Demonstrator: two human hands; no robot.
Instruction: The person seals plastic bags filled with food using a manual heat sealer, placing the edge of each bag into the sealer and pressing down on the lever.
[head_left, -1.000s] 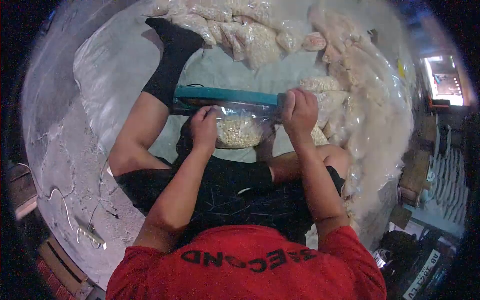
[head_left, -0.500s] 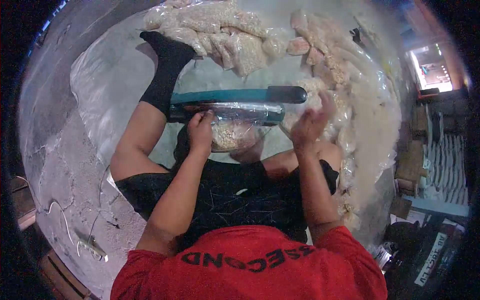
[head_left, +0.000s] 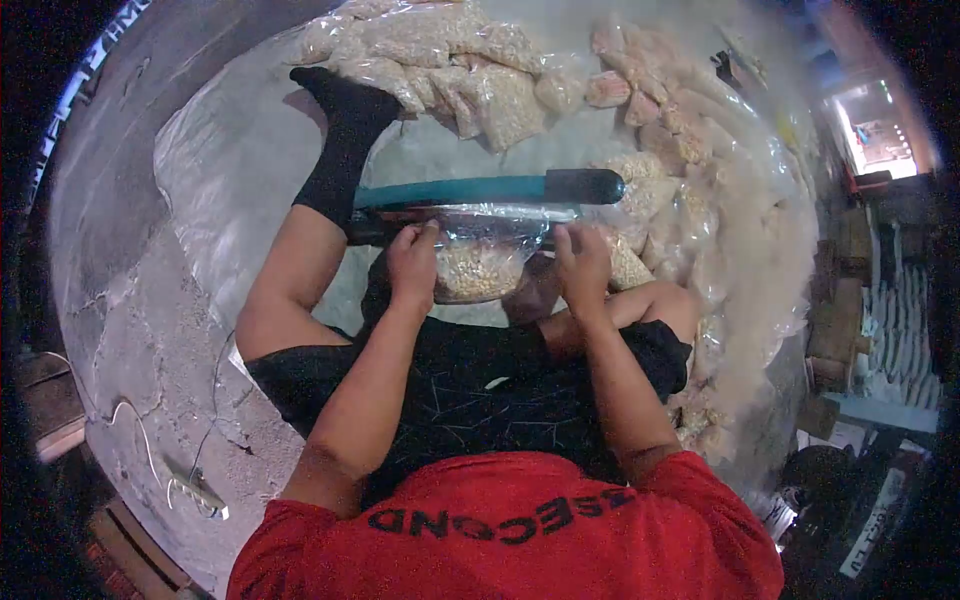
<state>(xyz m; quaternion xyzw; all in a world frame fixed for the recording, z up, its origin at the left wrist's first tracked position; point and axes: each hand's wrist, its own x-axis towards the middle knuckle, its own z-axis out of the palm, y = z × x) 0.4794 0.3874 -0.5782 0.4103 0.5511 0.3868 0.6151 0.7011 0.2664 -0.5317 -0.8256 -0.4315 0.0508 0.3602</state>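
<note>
A clear plastic bag [head_left: 478, 272] of small pale pieces lies between my hands, its upper edge across the bar of a sealer. My left hand [head_left: 414, 262] pinches the bag's left upper corner. At the right upper corner, my right hand [head_left: 584, 262] has its fingers closed on the bag's edge. Just beyond both hands, the sealer's teal arm [head_left: 455, 190] stands raised above the bar, its black end [head_left: 585, 186] at the right with no hand on it.
Filled clear bags [head_left: 505, 105] are heaped along the far side and down the right. A sock-covered foot [head_left: 350, 110] is beside the sealer's left end. A power strip with cables [head_left: 195, 492] lies at the lower left on the grey floor [head_left: 150, 350].
My right hand has let go of the sealer arm's black end and come down to the bag's right corner. The teal arm has risen from the bar. My left hand stays at the bag.
</note>
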